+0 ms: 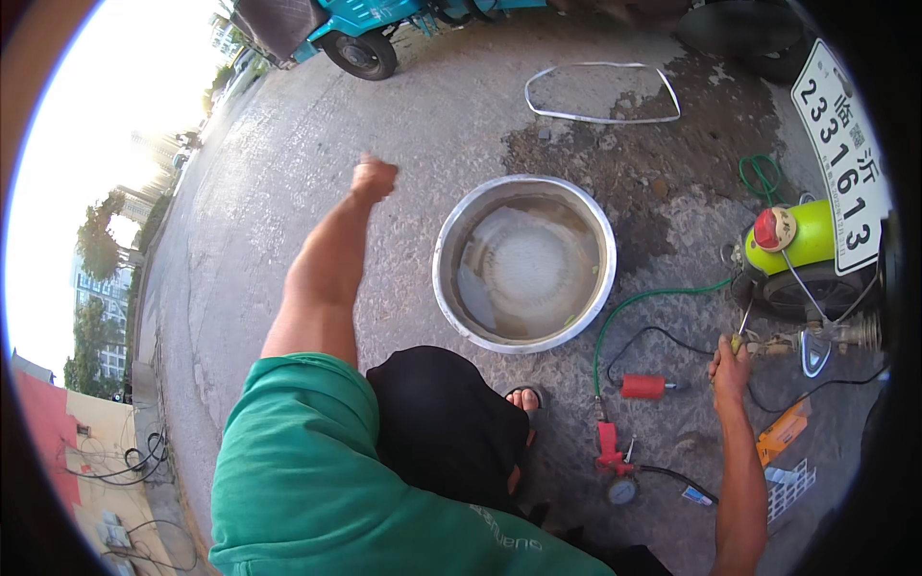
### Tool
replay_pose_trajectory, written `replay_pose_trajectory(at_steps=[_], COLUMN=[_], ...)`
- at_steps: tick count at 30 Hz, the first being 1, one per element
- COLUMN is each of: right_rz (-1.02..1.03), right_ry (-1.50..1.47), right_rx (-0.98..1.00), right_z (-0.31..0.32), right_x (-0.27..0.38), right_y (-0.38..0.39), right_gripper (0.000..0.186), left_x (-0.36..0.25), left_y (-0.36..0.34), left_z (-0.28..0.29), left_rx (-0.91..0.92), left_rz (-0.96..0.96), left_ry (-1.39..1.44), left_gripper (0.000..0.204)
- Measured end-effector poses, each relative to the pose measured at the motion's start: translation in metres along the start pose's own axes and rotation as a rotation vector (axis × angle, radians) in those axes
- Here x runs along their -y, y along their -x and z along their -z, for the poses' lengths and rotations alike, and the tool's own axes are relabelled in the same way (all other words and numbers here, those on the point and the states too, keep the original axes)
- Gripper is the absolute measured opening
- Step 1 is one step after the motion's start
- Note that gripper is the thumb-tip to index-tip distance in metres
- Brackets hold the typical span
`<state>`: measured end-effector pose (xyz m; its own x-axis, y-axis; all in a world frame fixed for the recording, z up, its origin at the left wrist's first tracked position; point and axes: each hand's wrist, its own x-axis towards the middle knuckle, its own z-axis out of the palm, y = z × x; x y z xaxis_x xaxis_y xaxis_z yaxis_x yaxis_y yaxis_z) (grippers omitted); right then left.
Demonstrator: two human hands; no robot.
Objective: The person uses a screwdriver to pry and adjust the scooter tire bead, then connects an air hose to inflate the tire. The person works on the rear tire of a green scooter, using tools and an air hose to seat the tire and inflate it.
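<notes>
My right hand (730, 370) is closed around what looks like a screwdriver (738, 342). Its yellowish handle end shows above my fingers, and a thin metal shaft points up toward a small wheel (824, 288) under a lime-green vehicle part (792, 245). Off to the left, my left hand (375, 180) is held out at arm's length, above the pavement. Its fingers are curled in and I see nothing in them. Between my arms stands a round metal basin (444, 278) with shallow, cloudy water in it.
Right of the basin lie a red tire inflator with gauge (611, 451), a green hose (624, 312), a red cylinder (643, 386), an orange box (783, 430) and a white plastic grid (792, 492). A white strap loop (603, 120) lies beyond. A blue three-wheeler (360, 48) stands farther back.
</notes>
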<state>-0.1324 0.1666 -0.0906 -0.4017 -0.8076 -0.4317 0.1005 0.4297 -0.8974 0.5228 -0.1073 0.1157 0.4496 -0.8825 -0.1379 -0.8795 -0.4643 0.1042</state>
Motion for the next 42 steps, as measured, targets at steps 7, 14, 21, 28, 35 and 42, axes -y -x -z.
replay_pose_trajectory(at_steps=[7, 14, 21, 28, 35, 42], right_rz=[-0.059, 0.03, 0.095, 0.09, 0.133, -0.053], right_ry=[0.0, 0.198, 0.094, 0.13, 0.382, 0.286], right_rx=[-0.048, -0.202, -0.233, -0.192, -0.232, -0.13], right_z=[-0.011, -0.003, -0.017, -0.025, -0.021, -0.046], right_x=[0.008, -0.025, -0.032, -0.008, 0.023, -0.094], right_y=[0.009, -0.009, -0.009, 0.005, 0.03, 0.108], right_gripper=[0.018, 0.026, 0.031, 0.037, 0.039, 0.035], left_x=[0.102, 0.008, -0.22, -0.345, -0.394, -0.415], left_y=[-0.057, -0.028, 0.172, 0.286, 0.306, 0.315], left_z=[0.004, -0.067, -0.088, -0.164, -0.236, -0.252], left_rx=[0.006, 0.215, 0.74, 0.605, 0.691, 0.608], left_rz=[0.355, -0.075, -0.857, -1.184, -1.092, -1.145], left_ry=[0.275, 0.206, 0.064, 0.268, 0.952, 0.831], left_gripper=[0.02, 0.034, 0.054, 0.075, 0.041, 0.031])
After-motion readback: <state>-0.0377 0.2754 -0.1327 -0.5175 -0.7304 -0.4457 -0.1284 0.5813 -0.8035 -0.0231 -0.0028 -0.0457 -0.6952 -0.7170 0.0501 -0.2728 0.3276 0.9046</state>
